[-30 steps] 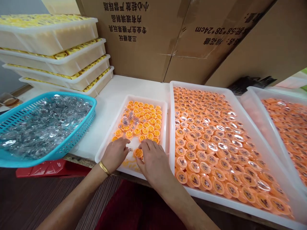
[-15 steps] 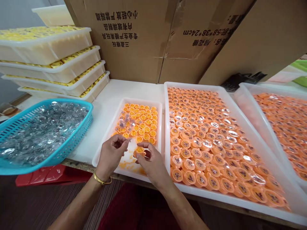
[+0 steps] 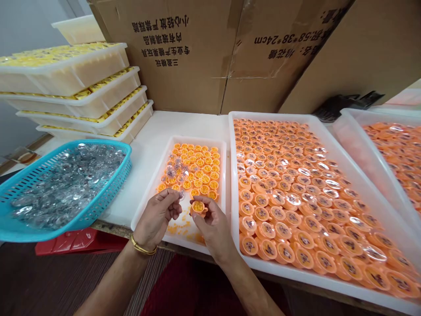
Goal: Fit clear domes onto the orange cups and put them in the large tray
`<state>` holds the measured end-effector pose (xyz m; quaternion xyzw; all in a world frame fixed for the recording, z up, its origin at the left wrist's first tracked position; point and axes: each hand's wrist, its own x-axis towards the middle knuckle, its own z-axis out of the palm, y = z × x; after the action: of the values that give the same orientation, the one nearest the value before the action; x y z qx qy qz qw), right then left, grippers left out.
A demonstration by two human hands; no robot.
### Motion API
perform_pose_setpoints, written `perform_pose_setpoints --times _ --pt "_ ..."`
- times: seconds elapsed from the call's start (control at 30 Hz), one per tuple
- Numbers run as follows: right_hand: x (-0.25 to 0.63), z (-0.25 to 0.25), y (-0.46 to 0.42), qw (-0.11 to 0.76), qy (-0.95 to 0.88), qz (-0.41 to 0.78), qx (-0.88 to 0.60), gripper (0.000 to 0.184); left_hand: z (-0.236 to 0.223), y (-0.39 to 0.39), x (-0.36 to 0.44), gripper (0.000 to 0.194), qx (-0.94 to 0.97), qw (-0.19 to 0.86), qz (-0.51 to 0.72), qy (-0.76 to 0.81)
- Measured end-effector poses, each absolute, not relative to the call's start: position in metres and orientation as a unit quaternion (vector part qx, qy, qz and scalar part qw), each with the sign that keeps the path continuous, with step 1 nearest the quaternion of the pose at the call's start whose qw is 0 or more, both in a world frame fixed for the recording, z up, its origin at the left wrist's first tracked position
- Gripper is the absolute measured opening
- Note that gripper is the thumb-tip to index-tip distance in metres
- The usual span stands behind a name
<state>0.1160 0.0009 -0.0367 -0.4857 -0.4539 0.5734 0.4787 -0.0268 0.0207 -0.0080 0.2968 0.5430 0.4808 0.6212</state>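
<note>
Between the thumb and fingers of my left hand (image 3: pixel 161 213) is a small clear plastic lid (image 3: pixel 181 195), held above a white tray (image 3: pixel 197 140). Close to its right, my right hand (image 3: pixel 213 224) grips an orange toy cup (image 3: pixel 198 208) filled with yellow candy pieces. Lid and cup are apart. Rows of open orange cups (image 3: pixel 205 178) with yellow pieces fill the tray's far part, and several clear lids (image 3: pixel 171 171) lie on top of them. Loose yellow pieces (image 3: pixel 179 229) are scattered on the tray's near floor.
A blue basket (image 3: pixel 126 164) of clear lids (image 3: pixel 75 175) stands left. A large white tray (image 3: pixel 234 210) of lidded orange cups (image 3: pixel 292 197) stands right, another tray (image 3: pixel 365 162) beyond. Stacked trays (image 3: pixel 108 101) and cardboard boxes (image 3: pixel 197 87) stand behind. A red stool-like object (image 3: pixel 79 241) sits below.
The right hand has raised the cup slightly and tipped its open top toward me. The left hand has turned, bringing the lid more clearly into view. The camera view has shifted slightly.
</note>
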Motion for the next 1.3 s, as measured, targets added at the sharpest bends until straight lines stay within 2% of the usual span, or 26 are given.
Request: perform_pose_setpoints --times 0.07,0.2,0.23,0.3,0.57,0.7,0.97,1.1,1.3 --pt "0.116 -0.037 0.0 0.482 -0.471 0.558 -0.484 0.03 -0.01 0.021 -0.024 0.012 0.378 0.531 0.475 0.591" --pt "0.115 -0.037 -0.002 0.472 -0.506 0.538 -0.482 0.031 -0.012 0.016 -0.017 0.006 0.601 0.23 0.422 0.638" --pt "0.115 -0.037 -0.002 0.472 -0.515 0.527 -0.484 0.031 -0.013 0.014 -0.016 0.007 0.642 0.187 0.403 0.625" --pt "0.116 -0.037 -0.002 0.473 -0.528 0.507 -0.491 0.032 -0.012 0.011 -0.013 0.009 0.687 0.171 0.383 0.594" --pt "0.118 -0.038 -0.002 0.481 -0.54 0.48 -0.497 0.033 -0.008 0.015 -0.014 0.014 0.628 0.378 0.391 0.556" --pt "0.118 -0.037 -0.002 0.465 -0.551 0.479 -0.502 0.031 -0.011 0.024 -0.013 0.01 0.523 0.469 0.428 0.569" --pt "0.119 -0.037 -0.003 0.468 -0.559 0.482 -0.485 0.034 -0.016 0.032 -0.022 0.019 0.279 0.665 0.495 0.486" --pt "0.116 -0.045 -0.003 0.492 -0.529 0.482 -0.496 0.042 -0.021 0.029 -0.03 0.026 0.155 0.716 0.501 0.461" --pt "0.116 -0.048 -0.002 0.496 -0.539 0.442 -0.519 0.035 -0.019 0.025 -0.033 0.025 0.08 0.755 0.517 0.394"
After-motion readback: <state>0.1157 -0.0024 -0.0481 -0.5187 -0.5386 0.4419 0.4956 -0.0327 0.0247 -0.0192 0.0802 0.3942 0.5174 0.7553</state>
